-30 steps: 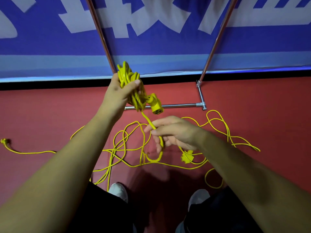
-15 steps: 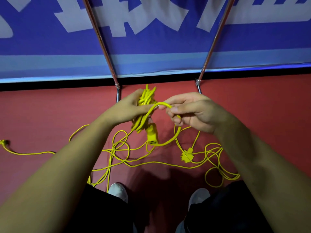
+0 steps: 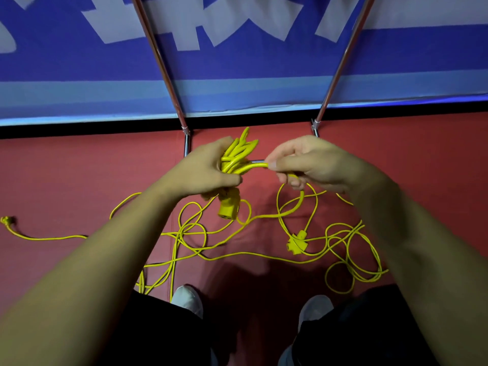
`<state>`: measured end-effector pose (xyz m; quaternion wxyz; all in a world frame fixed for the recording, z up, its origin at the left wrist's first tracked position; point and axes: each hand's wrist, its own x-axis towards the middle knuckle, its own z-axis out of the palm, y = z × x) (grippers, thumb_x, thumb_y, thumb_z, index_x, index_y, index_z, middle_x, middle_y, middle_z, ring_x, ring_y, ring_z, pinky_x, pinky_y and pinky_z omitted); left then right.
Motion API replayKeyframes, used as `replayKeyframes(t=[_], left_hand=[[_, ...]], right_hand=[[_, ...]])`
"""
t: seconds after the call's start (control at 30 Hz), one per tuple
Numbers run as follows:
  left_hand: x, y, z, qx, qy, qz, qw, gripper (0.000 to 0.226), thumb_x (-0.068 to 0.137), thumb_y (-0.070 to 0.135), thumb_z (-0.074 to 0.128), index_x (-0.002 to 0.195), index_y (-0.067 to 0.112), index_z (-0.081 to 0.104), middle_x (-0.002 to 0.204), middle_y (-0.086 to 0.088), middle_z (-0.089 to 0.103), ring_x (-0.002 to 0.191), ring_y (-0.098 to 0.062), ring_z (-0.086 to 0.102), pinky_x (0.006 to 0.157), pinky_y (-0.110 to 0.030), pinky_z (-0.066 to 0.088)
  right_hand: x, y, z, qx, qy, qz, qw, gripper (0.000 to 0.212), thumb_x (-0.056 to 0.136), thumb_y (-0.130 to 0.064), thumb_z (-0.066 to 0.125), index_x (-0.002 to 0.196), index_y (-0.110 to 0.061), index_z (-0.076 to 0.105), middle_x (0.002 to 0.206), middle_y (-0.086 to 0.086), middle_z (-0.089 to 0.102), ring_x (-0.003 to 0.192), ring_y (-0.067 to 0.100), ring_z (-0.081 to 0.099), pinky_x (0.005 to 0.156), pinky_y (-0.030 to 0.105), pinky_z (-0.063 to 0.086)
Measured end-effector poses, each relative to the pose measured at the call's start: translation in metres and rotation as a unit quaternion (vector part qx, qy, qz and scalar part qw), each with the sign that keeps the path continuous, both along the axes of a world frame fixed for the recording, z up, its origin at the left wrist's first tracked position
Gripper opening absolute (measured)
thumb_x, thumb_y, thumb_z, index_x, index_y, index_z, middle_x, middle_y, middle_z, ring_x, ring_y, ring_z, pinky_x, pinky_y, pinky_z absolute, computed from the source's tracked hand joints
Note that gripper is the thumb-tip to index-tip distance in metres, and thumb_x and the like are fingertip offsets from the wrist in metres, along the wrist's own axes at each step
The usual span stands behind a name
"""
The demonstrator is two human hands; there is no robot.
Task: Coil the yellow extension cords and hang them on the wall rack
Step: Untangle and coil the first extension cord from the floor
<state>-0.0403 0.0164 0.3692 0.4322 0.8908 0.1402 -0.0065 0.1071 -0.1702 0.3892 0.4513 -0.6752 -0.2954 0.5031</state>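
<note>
**Two hands, one yellow cord**

While the person stands on the red floor [image 3: 79, 180], both hands are busy with a yellow cord. The left hand [image 3: 203, 173] is closed tight around a bunch of cord loops [image 3: 239, 154], and the loop ends stick up above the fist. A chunky yellow socket [image 3: 228, 208] hangs just under that hand. The right hand [image 3: 309, 165] pinches one strand of cord [image 3: 250, 167] between thumb and fingers, right beside the bunch. From there the cord drops in a curve to the floor. More loose cord [image 3: 351, 257] lies in messy loops on the floor, with a flat yellow plug piece [image 3: 297, 243] among them. Another cord end [image 3: 6, 221] lies far off to the left. Metal rack poles [image 3: 161, 64] lean against the blue wall [image 3: 237, 70] behind.
</note>
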Motion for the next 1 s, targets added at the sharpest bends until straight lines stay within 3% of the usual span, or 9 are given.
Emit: replayKeyframes(t=[0.07,0.13,0.23,0.37,0.53,0.73,0.83,0.93,1.0], left_hand=[[-0.001,0.003,-0.002,0.012,0.004,0.005,1.0,0.029,0.076,0.006,0.073,0.094,0.008,0.05,0.07,-0.012,0.067,0.044,-0.014,0.057,0.04,-0.019,0.04],[-0.002,0.005,-0.005,0.017,0.008,0.012,1.0,0.028,0.076,0.009,0.073,0.094,0.011,0.052,0.072,-0.009,0.067,0.048,-0.012,0.058,0.046,-0.022,0.044],[-0.004,0.007,-0.008,0.006,0.035,-0.014,0.999,0.027,0.073,0.017,0.071,0.095,0.016,0.055,0.077,-0.003,0.069,0.06,-0.012,0.062,0.06,-0.028,0.049],[-0.007,0.007,-0.007,-0.145,0.072,-0.063,0.985,0.028,0.068,0.01,0.055,0.096,0.005,0.054,0.068,-0.015,0.066,0.058,-0.028,0.061,0.054,-0.028,0.049],[-0.009,0.005,-0.004,-0.339,-0.009,-0.053,0.939,0.032,0.06,0.012,0.056,0.088,-0.001,0.054,0.061,-0.017,0.056,0.054,-0.026,0.052,0.052,-0.028,0.044],[0.001,0.002,-0.004,-0.502,-0.088,-0.057,0.858,0.057,0.054,0.012,0.06,0.107,-0.007,0.051,0.063,-0.017,0.053,0.051,-0.025,0.049,0.054,-0.031,0.047],[0.004,0.003,-0.004,-0.545,-0.099,-0.045,0.831,0.074,0.052,0.023,0.073,0.114,-0.007,0.049,0.071,-0.017,0.051,0.047,-0.02,0.046,0.049,-0.028,0.044],[0.002,0.002,-0.002,-0.545,-0.09,-0.042,0.833,0.067,0.057,0.028,0.078,0.108,-0.005,0.049,0.062,-0.009,0.056,0.043,-0.014,0.043,0.044,-0.023,0.037],[0.001,0.001,0.0,-0.539,-0.08,-0.049,0.837,0.062,0.065,0.034,0.08,0.104,-0.003,0.048,0.054,0.0,0.054,0.04,-0.011,0.041,0.041,-0.022,0.033]], right_hand=[[0.005,-0.006,0.0,-0.078,0.012,0.081,0.994,0.013,0.096,-0.011,0.057,0.101,-0.001,0.064,0.073,0.011,0.063,0.065,0.016,0.061,0.059,0.024,0.047],[0.008,-0.01,-0.002,-0.097,-0.012,0.127,0.987,0.007,0.096,-0.009,0.056,0.097,-0.009,0.063,0.085,0.019,0.067,0.074,0.013,0.067,0.066,0.025,0.044],[0.01,-0.007,-0.004,-0.023,-0.071,0.076,0.994,0.017,0.093,0.002,0.058,0.104,-0.007,0.067,0.077,0.022,0.066,0.065,0.014,0.067,0.062,0.023,0.049],[0.019,-0.001,-0.006,0.072,-0.154,-0.029,0.985,0.02,0.085,-0.001,0.07,0.097,-0.016,0.073,0.071,0.018,0.063,0.06,0.02,0.051,0.054,0.028,0.044],[0.015,0.005,-0.013,0.084,-0.145,-0.041,0.985,0.019,0.087,-0.005,0.07,0.105,-0.008,0.066,0.075,0.013,0.06,0.061,0.017,0.057,0.061,0.028,0.049],[0.01,0.011,-0.021,0.103,-0.109,-0.017,0.989,0.041,0.093,-0.013,0.063,0.132,-0.009,0.054,0.103,0.007,0.06,0.063,0.018,0.061,0.063,0.03,0.055],[0.007,0.013,-0.023,0.121,-0.155,-0.048,0.979,0.042,0.088,-0.023,0.071,0.127,-0.019,0.056,0.113,0.011,0.054,0.06,0.02,0.063,0.058,0.031,0.052],[0.01,0.01,-0.02,0.125,-0.206,-0.105,0.965,0.046,0.076,-0.039,0.079,0.113,-0.022,0.058,0.115,0.012,0.055,0.055,0.021,0.061,0.051,0.026,0.048],[0.01,0.008,-0.017,0.112,-0.203,-0.103,0.967,0.061,0.075,-0.049,0.079,0.123,-0.021,0.053,0.121,0.009,0.055,0.053,0.021,0.06,0.05,0.027,0.048]])
